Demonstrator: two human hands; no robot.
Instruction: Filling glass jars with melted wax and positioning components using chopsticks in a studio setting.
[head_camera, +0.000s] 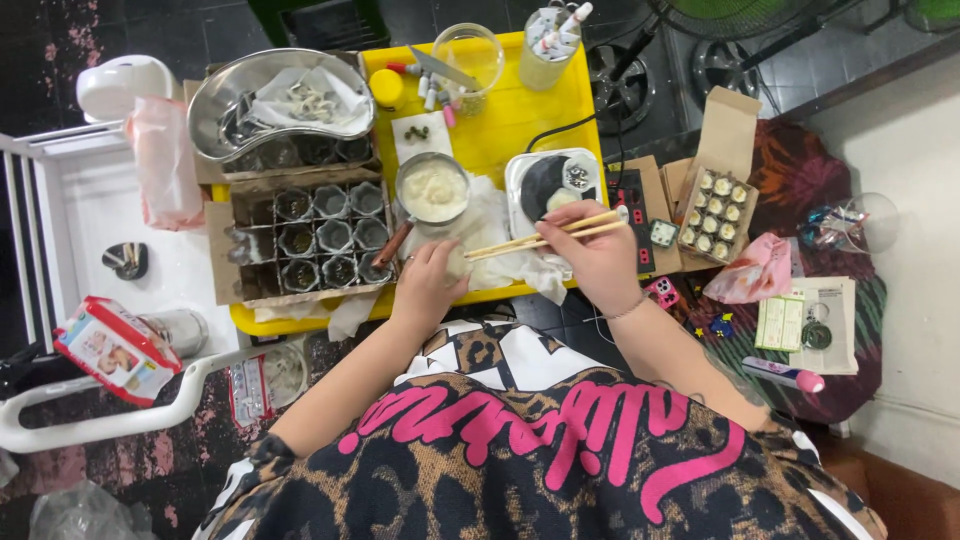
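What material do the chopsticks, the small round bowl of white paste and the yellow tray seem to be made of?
Chopsticks in the right hand: likely bamboo or wood, pale tan, matte. Small round bowl: likely stainless steel, with a grey shiny rim. Yellow tray: probably plastic, with an even bright colour and a smooth, slightly glossy surface.

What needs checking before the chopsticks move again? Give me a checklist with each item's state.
1. Chopsticks held in right hand: ok.
2. Chopstick tips over the white cloth, by the left hand: ok.
3. Something between the tips: cannot tell.
4. Bowl of white stuff upright on the yellow tray: ok.
5. Left hand's hold on anything: cannot tell.
6. Cardboard grid of small cups close to the left hand: ok.
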